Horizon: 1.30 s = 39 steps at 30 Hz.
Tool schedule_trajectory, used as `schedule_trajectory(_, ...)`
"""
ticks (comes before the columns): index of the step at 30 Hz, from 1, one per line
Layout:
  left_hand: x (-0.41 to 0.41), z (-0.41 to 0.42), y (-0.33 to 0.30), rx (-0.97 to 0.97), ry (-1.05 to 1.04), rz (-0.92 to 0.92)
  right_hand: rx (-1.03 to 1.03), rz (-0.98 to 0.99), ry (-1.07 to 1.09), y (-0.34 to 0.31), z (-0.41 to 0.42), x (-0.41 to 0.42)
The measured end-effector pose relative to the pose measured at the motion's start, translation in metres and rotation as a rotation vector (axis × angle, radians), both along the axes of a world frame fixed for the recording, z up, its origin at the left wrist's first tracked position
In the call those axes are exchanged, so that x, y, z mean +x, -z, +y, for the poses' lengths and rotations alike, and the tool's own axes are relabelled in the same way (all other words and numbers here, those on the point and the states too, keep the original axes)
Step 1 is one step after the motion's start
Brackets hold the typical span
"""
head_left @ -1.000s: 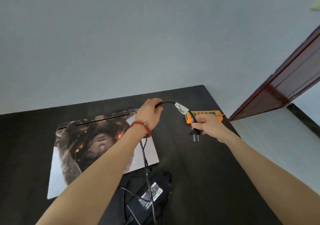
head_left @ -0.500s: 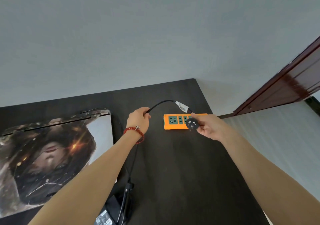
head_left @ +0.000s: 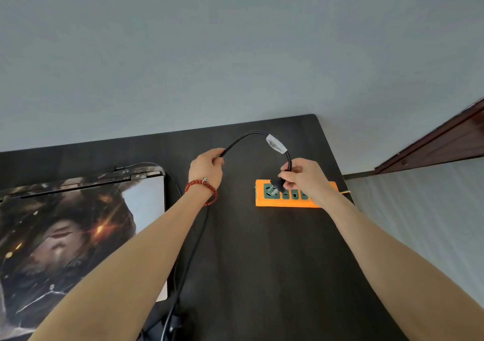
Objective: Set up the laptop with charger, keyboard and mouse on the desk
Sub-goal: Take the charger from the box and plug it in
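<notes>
A closed laptop (head_left: 78, 225) with a printed picture on its lid lies on the dark desk (head_left: 262, 262) at the left. An orange power strip (head_left: 285, 203) with green sockets lies at the desk's right edge. My right hand (head_left: 303, 177) pinches the black charger plug (head_left: 278, 183) just above the strip's leftmost socket. The black charger cable (head_left: 243, 137) with a white tag arcs from the plug to my left hand (head_left: 207, 169), which grips it and wears a red bead bracelet. The cable then runs down toward the bottom edge.
A grey wall stands behind the desk. A dark red wooden door (head_left: 445, 141) is at the right, beyond the desk's right edge. A thin cable (head_left: 172, 180) leaves the laptop's back corner.
The plug has turned prongs-down and dropped onto the power strip's left socket. My view has shifted right, so the laptop sits farther left. My left hand still holds the cable.
</notes>
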<state>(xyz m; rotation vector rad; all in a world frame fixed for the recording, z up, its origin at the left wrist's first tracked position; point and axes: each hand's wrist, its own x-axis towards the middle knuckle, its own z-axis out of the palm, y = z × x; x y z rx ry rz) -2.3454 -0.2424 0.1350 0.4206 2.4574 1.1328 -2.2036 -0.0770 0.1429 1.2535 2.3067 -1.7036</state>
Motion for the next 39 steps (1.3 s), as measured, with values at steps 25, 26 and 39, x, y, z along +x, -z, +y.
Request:
schedule_trajectory(25, 0.027, -0.091, 0.041, -0.711, 0.254, 0.359, 0.611, -0.071, -0.185, 0.018, -0.051, 0.006)
schedule_trajectory(26, 0.028, -0.097, 0.044, -0.723, 0.207, 0.355, 0.616, -0.049, -0.167, 0.02, -0.054, 0.007)
schedule_trajectory(39, 0.036, -0.116, 0.068, -0.687, 0.027, 0.384, 0.737, -0.024, -0.138, 0.038, -0.058, 0.013)
